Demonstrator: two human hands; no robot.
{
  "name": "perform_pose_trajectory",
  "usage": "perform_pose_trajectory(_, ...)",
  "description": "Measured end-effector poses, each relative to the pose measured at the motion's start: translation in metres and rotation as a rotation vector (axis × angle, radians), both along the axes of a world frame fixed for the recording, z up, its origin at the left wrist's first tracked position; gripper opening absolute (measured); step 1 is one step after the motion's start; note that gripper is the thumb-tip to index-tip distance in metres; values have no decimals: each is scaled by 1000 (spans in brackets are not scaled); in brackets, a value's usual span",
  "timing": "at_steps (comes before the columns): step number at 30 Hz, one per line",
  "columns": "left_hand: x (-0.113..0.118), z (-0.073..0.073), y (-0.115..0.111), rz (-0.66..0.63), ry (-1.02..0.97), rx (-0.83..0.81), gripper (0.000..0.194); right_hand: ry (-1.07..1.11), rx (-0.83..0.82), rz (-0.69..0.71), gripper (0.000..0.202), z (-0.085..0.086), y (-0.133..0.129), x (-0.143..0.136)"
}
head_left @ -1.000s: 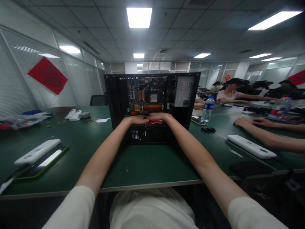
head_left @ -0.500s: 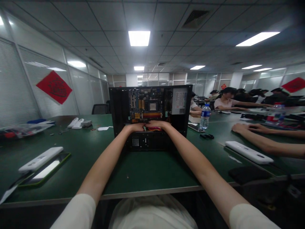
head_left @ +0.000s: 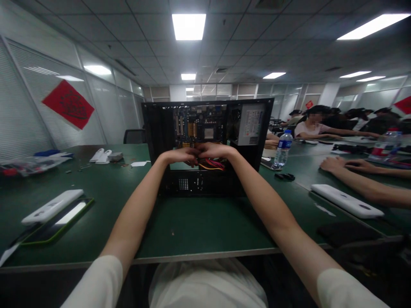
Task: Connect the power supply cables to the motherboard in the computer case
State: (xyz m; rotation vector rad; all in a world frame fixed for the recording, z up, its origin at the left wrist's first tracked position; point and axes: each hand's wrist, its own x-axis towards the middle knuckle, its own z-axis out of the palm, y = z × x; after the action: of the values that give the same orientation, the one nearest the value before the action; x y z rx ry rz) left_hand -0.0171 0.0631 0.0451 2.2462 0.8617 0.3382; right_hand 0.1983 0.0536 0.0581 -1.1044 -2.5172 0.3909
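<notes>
An open black computer case (head_left: 150,141) stands on the table before me, its motherboard (head_left: 188,124) and grey power supply (head_left: 252,124) exposed. Both my hands reach inside, below the processor socket, and meet at the fingertips. My left hand (head_left: 181,155) has its fingers curled down at the near end of a bundle of red, yellow and black power cables (head_left: 213,164). Over the same bundle, my right hand (head_left: 214,150) is closed from above. Its fingertips, and whatever connector lies between the hands, are hidden.
Left on the green table (head_left: 189,222) lie a white device (head_left: 53,207), a phone (head_left: 58,222) and a plastic bag (head_left: 35,164). Rightward are a water bottle (head_left: 282,149), a black item (head_left: 284,176), another white device (head_left: 346,201) and a neighbour's hands (head_left: 337,164).
My hands have risen slightly against the motherboard, and more of the coloured cables shows beneath them. The camera view has tilted down a little and the case looks nearer.
</notes>
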Motion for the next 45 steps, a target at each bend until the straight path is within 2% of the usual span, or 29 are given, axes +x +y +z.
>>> perform_pose_trajectory(2, -6, 16, -12, -48, 7, -34, 68, 13, 11, 20, 34, 11, -14, 0)
perform_pose_trajectory(6, -14, 46, -43, -66, 70, 81, 82, 84, 34, 54, 35, 32, -50, 1)
perform_pose_trajectory(11, -17, 65, -75, -67, 208, 173, 89, 102, 78, 92, 43, 49, -83, 12)
perform_pose_trajectory(14, -9, 65, -80, -60, 372, 261, 76, 88, 72, 127, 44, 53, -87, 21)
perform_pose_trajectory(17, 4, 60, -76, -136, 462, 259, 59, 108, 62, 155, 42, 54, -85, 28)
perform_pose_trajectory(19, 11, 57, -72, -196, 446, 244, 45, 130, 56, 172, 41, 53, -83, 30)
perform_pose_trajectory(22, 10, 59, -69, -196, 335, 299, 31, 168, 38, 212, 37, 54, -83, 31)
perform_pose_trajectory(26, -3, 69, -77, -149, 175, 389, 30, 258, -12, 236, 32, 54, -84, 30)
perform_pose_trajectory(30, -10, 75, -85, -107, 132, 419, 33, 326, -64, 241, 31, 54, -85, 28)
perform_pose_trajectory(37, -2, 76, -93, -123, 191, 450, 29, 302, -72, 271, 23, 55, -93, 24)
perform_pose_trajectory(45, 7, 70, -95, -140, 85, 376, 26, 336, -31, 229, 21, 57, -93, 28)
